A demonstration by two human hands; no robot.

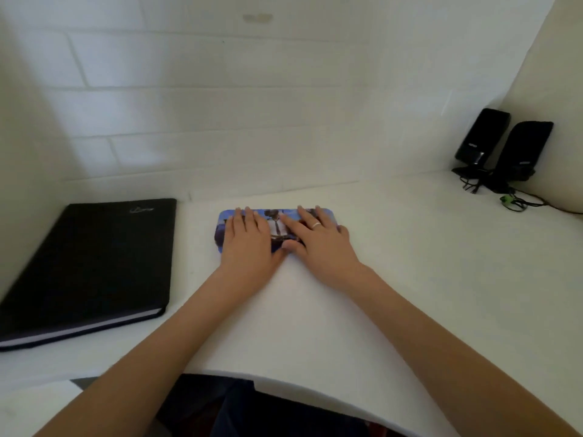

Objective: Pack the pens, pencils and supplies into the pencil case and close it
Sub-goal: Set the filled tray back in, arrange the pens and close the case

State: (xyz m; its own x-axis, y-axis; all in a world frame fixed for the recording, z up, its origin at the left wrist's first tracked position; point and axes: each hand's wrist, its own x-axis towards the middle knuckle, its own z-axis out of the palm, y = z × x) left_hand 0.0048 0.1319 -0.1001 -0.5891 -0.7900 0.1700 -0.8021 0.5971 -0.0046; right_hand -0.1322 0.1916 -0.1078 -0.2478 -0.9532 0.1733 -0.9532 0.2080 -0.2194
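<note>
Blue and printed with a figure in a tie, the pencil case (277, 227) is seen lying shut near the far edge of the white desk (394, 263), well apart from the black notebook (91, 266) at the left edge. It is pressed flat under the left hand (247, 239) and the right hand (318, 238), whose fingers are laid out straight on the lid and curled round nothing. No loose pens or pencils are seen on the desk, so the packing is judged done and the closing in hand. Even pressure along the whole lid is called for, until the front edge seats. The clasp and front rim are hidden by the palms, and whether the lid is fully latched cannot be told. Two black speakers (501, 146) are set in the far right corner.
</note>
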